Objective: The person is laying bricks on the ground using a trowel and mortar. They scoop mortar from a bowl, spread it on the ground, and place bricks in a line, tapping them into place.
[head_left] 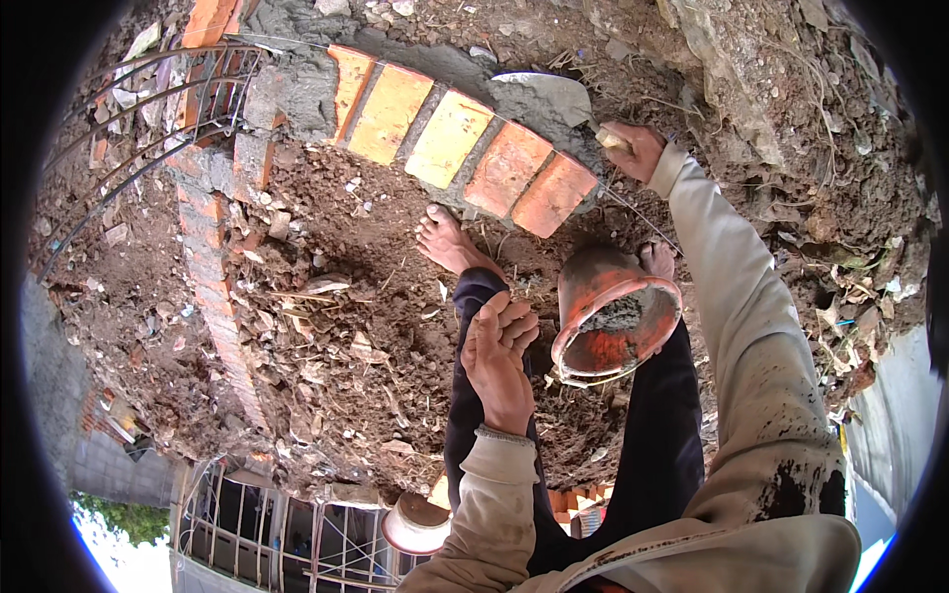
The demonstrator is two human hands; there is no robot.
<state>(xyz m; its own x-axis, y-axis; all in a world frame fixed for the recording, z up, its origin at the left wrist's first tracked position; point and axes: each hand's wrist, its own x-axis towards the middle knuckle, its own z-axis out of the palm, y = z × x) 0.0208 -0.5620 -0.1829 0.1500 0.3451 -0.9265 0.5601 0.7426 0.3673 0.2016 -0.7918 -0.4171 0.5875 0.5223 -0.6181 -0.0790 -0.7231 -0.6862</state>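
Note:
My right hand [638,151] is closed round the handle of a trowel [549,97]. Its blade lies on the grey mortar [450,64] along the far side of a curving row of orange bricks [450,138]. My left hand [499,366] hangs over my left leg, apart from the bricks, its fingers loosely curled with nothing seen in them. Between my legs a mortar-smeared reddish bucket [583,282] shows its mouth towards me, with some grey mortar inside. Mortar fills the joints between the bricks.
A thin string line [643,219] runs along the bricks. Bent steel bars [133,104] stick out at the upper left, near another brick course [213,267]. Loose soil and rubble surround my bare feet [450,242]. Behind me stand another bucket [417,524] and a barred structure [262,524].

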